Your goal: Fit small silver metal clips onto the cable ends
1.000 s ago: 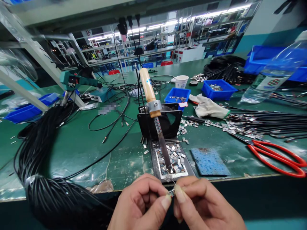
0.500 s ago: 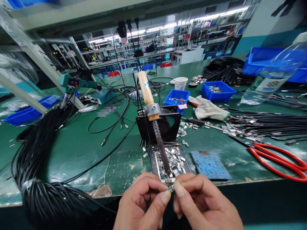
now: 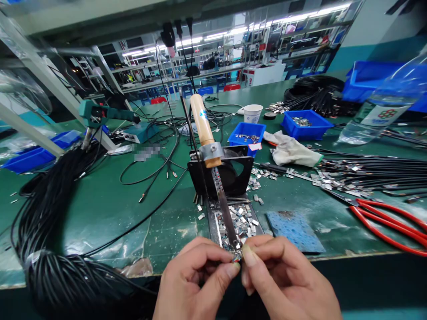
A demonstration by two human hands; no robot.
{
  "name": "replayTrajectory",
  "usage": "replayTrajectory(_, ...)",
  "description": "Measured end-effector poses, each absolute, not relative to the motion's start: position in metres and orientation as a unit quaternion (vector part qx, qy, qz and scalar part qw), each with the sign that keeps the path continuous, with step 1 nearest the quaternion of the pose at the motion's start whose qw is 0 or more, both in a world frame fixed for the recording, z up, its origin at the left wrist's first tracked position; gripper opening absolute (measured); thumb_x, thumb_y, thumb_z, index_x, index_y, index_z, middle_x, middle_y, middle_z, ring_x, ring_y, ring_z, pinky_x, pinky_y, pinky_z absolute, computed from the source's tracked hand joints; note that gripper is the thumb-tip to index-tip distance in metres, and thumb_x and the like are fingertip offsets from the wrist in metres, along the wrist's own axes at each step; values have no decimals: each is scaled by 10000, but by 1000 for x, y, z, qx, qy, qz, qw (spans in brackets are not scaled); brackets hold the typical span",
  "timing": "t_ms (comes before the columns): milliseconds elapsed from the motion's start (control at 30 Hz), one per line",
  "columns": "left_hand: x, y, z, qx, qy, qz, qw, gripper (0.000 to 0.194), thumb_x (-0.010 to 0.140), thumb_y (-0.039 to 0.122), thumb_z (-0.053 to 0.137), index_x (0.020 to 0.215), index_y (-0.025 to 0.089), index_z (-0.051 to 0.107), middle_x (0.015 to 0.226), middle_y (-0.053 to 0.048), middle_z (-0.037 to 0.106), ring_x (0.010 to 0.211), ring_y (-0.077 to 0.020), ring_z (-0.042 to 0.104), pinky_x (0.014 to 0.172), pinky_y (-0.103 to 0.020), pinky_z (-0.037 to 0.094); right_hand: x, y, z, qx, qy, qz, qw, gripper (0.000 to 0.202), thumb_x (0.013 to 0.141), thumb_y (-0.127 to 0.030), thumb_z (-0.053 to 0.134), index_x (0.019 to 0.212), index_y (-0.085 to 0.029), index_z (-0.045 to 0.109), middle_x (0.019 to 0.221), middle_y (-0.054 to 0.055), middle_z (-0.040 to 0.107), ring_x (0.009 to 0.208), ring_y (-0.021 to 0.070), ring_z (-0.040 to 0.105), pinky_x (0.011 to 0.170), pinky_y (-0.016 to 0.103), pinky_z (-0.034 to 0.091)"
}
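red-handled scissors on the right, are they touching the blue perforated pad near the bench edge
Apart. The head view shows bare green mat between the red-handled scissors and the blue perforated pad.

A single head-worn view looks forward and down from the near edge of the bench (image 3: 110, 209). It sits close above the left hand (image 3: 196, 284) and right hand (image 3: 283, 284), which fill the bottom middle of the frame. The soldering iron (image 3: 210, 155) stands straight ahead, near the lens. Farther back the view takes in the blue bins (image 3: 305, 124), the cup (image 3: 252, 113) and distant shelving (image 3: 200, 66). The wide lens bends the edges, so the bottle (image 3: 383, 111) at right leans inward. Heights look squeezed.
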State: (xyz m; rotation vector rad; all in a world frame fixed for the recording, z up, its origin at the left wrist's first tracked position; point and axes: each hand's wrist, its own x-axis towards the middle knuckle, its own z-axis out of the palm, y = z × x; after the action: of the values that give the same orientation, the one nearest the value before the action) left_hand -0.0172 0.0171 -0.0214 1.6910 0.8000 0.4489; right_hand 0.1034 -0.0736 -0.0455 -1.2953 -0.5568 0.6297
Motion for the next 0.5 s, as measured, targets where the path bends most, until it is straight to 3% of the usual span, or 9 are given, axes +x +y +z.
replayTrajectory(100, -16, 17, -20, 725, 350, 191, 562, 216, 933, 389, 668, 893, 203, 769, 888, -55, 664, 786, -141, 636, 679, -203, 490, 110, -74, -50, -576, -348, 274, 687, 138, 952, -254, 662, 818, -231, 635, 788, -20, 621, 586, 66, 633, 561, 138, 547)
replayTrajectory(267, -15, 19, -20, 723, 351, 197, 562, 233, 939, 392, 658, 874, 191, 756, 857, -48, 643, 759, -127, 619, 666, -190, 477, 103, -72, -44, -585, -227, 260, 734, 223, 925, -325, 693, 751, -207, 619, 756, -27, 601, 563, 43, 571, 563, 112, 506)
replayTrajectory(500, -6, 10, -12, 657, 403, 248, 587, 170, 847, 350, 747, 776, 197, 763, 782, -23, 626, 696, -110, 568, 628, -184, 426, 114, -75, -52, -582, -331, 265, 693, 150, 947, -252, 666, 810, -197, 642, 801, 13, 638, 574, 88, 643, 552, 161, 569)
